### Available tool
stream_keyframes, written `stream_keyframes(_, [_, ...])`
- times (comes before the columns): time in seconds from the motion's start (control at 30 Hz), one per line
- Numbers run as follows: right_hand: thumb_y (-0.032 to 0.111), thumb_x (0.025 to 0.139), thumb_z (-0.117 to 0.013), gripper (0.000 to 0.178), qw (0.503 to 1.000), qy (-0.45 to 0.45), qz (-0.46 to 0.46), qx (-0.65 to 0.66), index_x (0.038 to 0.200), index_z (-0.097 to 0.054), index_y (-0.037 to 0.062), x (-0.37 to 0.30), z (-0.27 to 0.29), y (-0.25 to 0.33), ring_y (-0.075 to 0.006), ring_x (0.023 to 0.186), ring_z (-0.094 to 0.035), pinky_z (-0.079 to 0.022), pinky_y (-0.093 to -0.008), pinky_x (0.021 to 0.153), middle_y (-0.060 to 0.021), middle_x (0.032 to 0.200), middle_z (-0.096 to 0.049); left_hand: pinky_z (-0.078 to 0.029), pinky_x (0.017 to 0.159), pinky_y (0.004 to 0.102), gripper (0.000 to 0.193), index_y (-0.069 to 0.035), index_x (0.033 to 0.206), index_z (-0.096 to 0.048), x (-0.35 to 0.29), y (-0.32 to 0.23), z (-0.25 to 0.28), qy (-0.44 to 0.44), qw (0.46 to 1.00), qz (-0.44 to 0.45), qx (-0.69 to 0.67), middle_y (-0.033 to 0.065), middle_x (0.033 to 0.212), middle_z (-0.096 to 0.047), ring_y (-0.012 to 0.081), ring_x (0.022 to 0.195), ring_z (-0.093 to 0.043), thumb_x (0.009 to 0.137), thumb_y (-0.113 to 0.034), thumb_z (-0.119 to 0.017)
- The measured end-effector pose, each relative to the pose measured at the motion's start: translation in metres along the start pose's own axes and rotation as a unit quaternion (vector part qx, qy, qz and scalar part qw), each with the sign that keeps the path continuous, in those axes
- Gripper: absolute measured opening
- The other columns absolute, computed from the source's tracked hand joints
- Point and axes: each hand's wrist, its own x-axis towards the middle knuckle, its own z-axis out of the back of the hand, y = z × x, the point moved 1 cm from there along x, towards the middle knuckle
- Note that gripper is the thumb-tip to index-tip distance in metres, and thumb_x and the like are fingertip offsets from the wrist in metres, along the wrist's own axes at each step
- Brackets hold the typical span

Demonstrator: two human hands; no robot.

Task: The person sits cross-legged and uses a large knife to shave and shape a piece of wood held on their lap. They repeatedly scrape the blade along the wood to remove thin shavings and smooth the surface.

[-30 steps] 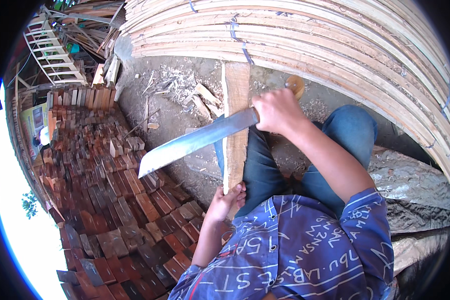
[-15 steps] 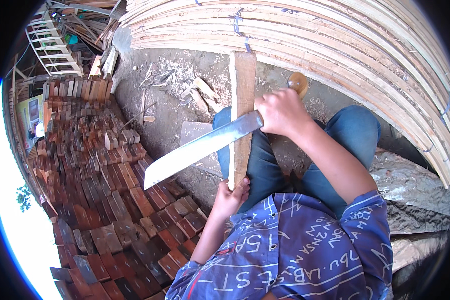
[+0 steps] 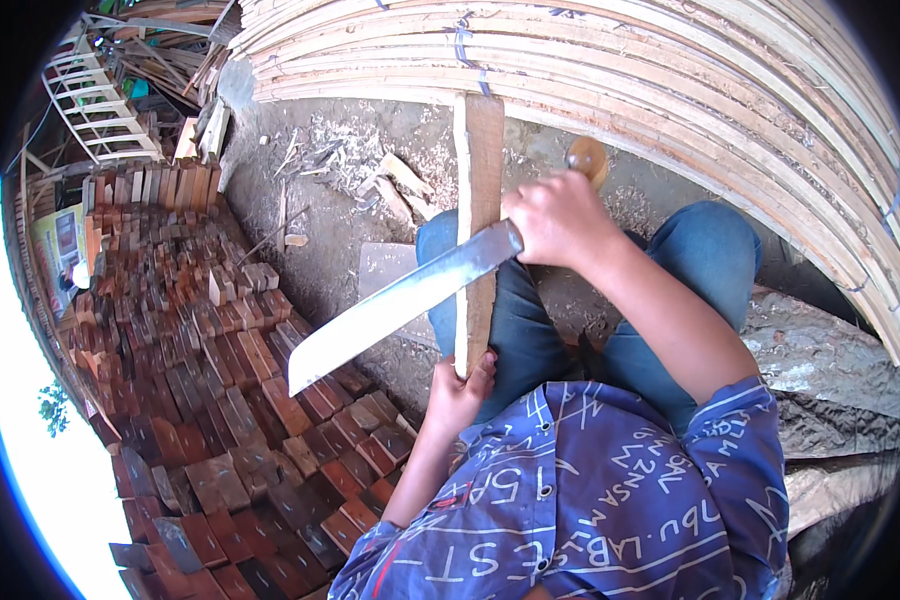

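Observation:
My right hand (image 3: 558, 222) is closed round the wooden handle of a machete (image 3: 400, 305), whose rounded pommel sticks out beyond the fist. The wide, shiny blade points to the lower left and crosses over a wooden plank (image 3: 484, 170); I cannot tell whether its edge touches the wood. My left hand (image 3: 460, 388) grips the plank's near end, thumb on its right side. The plank stands lengthwise in front of me by my left thigh, its pale left edge looking freshly cut. Its far end reaches to the bundled strips.
Long pale wooden strips (image 3: 630, 75), tied in bundles, curve across the far side and right. Reddish-brown wood blocks (image 3: 220, 400) are stacked along the left. Wood chips (image 3: 350, 155) and offcuts lie on the ground ahead. A rough log (image 3: 820, 350) lies at my right.
The plank and both hands have barely shifted, with the whole view moving slightly. The machete keeps nearly the same slant across the plank, and both grips are unchanged.

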Motion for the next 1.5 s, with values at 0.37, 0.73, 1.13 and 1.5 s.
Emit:
stream_keyframes(0.37, [0.019, 0.068, -0.067, 0.016, 0.990, 0.015, -0.137, 0.004, 0.079, -0.070, 0.0075, 0.004, 0.022, -0.021, -0.0218, 0.058, -0.069, -0.056, -0.0341, 0.056, -0.0126, 0.068, -0.069, -0.038, 0.047, 0.0253, 0.026, 0.004, 0.089, -0.061, 0.004, -0.001, 0.003, -0.013, 0.999, -0.018, 0.037, 0.0006, 0.064, -0.055, 0.0069, 0.053, -0.049, 0.096, -0.021, -0.062])
stream_keyframes(0.73, [0.022, 0.079, -0.065, 0.021, 0.922, -0.022, -0.380, 0.071, 0.077, -0.070, 0.0022, 0.025, 0.046, -0.065, -0.0308, 0.065, -0.069, -0.055, -0.0410, 0.066, -0.0184, 0.070, -0.069, -0.036, 0.047, 0.0231, 0.021, 0.002, 0.092, -0.060, -0.005, 0.002, 0.000, -0.061, 0.986, -0.085, 0.129, -0.0008, 0.066, -0.052, 0.0060, 0.054, -0.047, 0.096, -0.019, -0.061])
stream_keyframes(1.13, [0.020, 0.077, -0.068, 0.027, 0.887, -0.079, -0.348, 0.294, 0.061, -0.059, -0.0006, 0.003, 0.049, -0.039, -0.0272, 0.051, -0.059, -0.047, -0.0394, 0.055, -0.0151, 0.054, -0.058, -0.045, 0.064, 0.0358, 0.019, 0.002, 0.098, -0.046, -0.022, -0.028, 0.003, -0.100, 0.965, -0.124, 0.211, 0.0102, 0.074, -0.053, 0.0210, 0.067, -0.054, 0.085, -0.006, -0.057])
stream_keyframes(1.5, [0.020, 0.060, -0.069, 0.018, 0.990, 0.063, -0.123, 0.037, 0.070, -0.069, 0.0049, -0.003, 0.033, -0.005, -0.0298, 0.065, -0.069, -0.055, -0.0389, 0.060, -0.0149, 0.067, -0.067, -0.050, 0.067, 0.0544, 0.045, 0.004, 0.105, -0.039, -0.001, -0.023, 0.002, -0.181, 0.893, -0.111, 0.398, 0.0333, 0.072, -0.059, 0.0512, 0.071, -0.060, 0.073, -0.013, -0.064])
